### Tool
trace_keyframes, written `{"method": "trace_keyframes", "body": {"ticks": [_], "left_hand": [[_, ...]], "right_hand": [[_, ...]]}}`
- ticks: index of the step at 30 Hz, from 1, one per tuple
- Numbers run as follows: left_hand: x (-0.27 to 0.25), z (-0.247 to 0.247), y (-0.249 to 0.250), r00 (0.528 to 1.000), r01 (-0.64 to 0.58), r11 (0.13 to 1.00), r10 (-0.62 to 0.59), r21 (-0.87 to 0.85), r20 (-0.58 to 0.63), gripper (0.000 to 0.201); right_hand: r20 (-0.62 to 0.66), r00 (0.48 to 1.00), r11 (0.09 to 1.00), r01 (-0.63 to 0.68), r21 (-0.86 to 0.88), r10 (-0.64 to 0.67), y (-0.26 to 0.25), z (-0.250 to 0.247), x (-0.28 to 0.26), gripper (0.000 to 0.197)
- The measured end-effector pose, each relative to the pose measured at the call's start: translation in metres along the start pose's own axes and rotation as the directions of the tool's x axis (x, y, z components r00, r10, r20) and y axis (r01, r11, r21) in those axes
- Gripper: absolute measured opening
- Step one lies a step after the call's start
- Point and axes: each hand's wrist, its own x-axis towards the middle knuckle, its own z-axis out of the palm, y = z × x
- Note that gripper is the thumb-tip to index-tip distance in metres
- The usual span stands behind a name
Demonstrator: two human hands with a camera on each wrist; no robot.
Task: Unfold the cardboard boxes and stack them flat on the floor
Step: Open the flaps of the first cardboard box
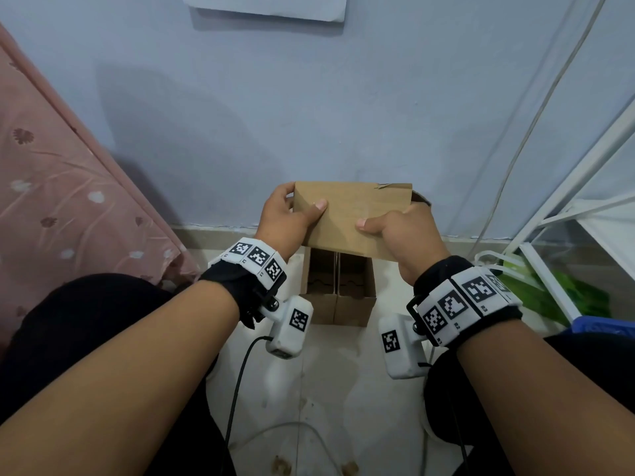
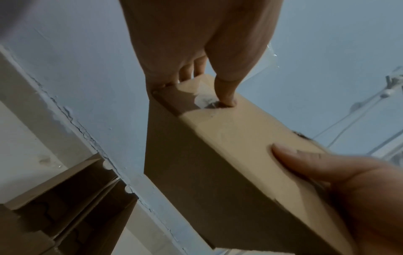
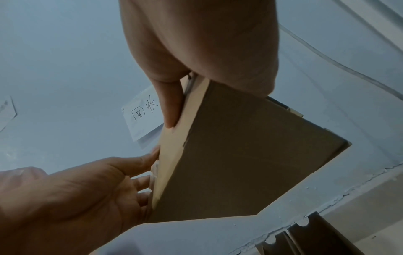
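Observation:
A small brown cardboard box [image 1: 354,218] is held in the air in front of the blue wall. My left hand [image 1: 292,214] grips its left end, thumb on the near face and fingers behind. My right hand [image 1: 395,231] grips its right end the same way. In the left wrist view the box [image 2: 235,138] shows a strip of clear tape under my left thumb [image 2: 226,96]. In the right wrist view the box [image 3: 250,155] appears edge-on. Below it on the floor stand two open boxes [image 1: 338,290] side by side.
A pink flowered bedcover [image 1: 68,201] fills the left. A white metal rack [image 1: 584,207] with a green bag [image 1: 563,297] stands at the right. A paper note [image 3: 144,113] hangs on the wall. White cables [image 1: 240,389] run over the pale floor between my knees.

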Motion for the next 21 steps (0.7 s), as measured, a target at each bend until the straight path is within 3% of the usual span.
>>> {"method": "trace_keyframes", "body": {"ticks": [5, 7, 10, 14, 16, 18, 21], "left_hand": [[0.002, -0.003, 0.002, 0.998, 0.014, 1.000, -0.015, 0.021, 0.055, 0.049], [0.001, -0.003, 0.001, 0.996, 0.014, 0.999, -0.018, 0.044, 0.087, 0.036], [-0.001, -0.003, 0.000, 0.993, 0.017, 0.999, -0.022, 0.045, 0.113, 0.033], [0.000, 0.001, 0.008, 0.990, 0.120, 0.993, -0.120, -0.001, 0.074, 0.016], [-0.001, 0.004, 0.007, 0.989, 0.141, 0.989, -0.143, 0.043, 0.036, 0.040], [-0.004, 0.006, 0.001, 0.996, 0.087, 0.990, -0.089, 0.112, 0.019, 0.059], [-0.004, 0.004, -0.004, 0.994, 0.092, 0.989, -0.099, 0.115, 0.055, 0.065]], "right_hand": [[-0.009, 0.999, 0.999, -0.039, 0.034, 0.040, -0.006, -0.007, -0.004, 0.035], [-0.021, 0.998, 0.998, -0.059, 0.039, 0.060, -0.007, -0.008, -0.005, 0.040], [-0.020, 0.996, 0.995, -0.080, 0.062, 0.081, -0.009, -0.008, -0.008, 0.054], [-0.018, 0.997, 0.996, -0.072, 0.056, 0.074, -0.012, -0.011, -0.009, 0.039], [-0.008, 0.998, 0.997, -0.067, 0.041, 0.068, -0.014, -0.008, -0.011, 0.036], [-0.021, 0.997, 0.997, -0.073, 0.014, 0.073, -0.014, -0.005, -0.012, 0.052], [-0.027, 0.995, 0.995, -0.100, 0.029, 0.101, -0.015, -0.005, -0.010, 0.054]]}}
